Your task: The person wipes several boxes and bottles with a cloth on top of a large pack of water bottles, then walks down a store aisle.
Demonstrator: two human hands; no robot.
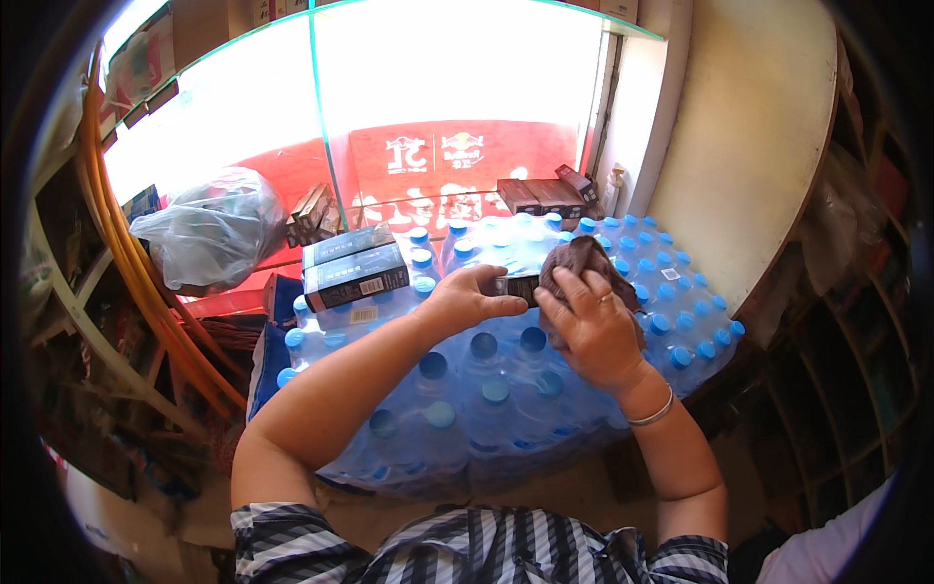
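Observation:
Over shrink-wrapped packs of bottled water [496, 423], my left hand [471, 298] grips the left end of a small dark carton [519, 288] between thumb and fingers. A bunched brown cloth [584, 257] is held in my right hand [595, 328], pressed to the carton's right end. The cloth and the fingers hide part of the carton. Left of my hands, two dark rectangular cartons [355, 276] lie side by side on top of the bottle packs. Blue caps show through the plastic film.
A filled translucent plastic bag [211, 226] sits at left, beside orange hoses [135, 292]. Several brown cartons [543, 196] stand behind the bottles at a window bearing a red sign [467, 160]. A cream panel [751, 139] rises at right. A pale sleeve [832, 536] shows at lower right.

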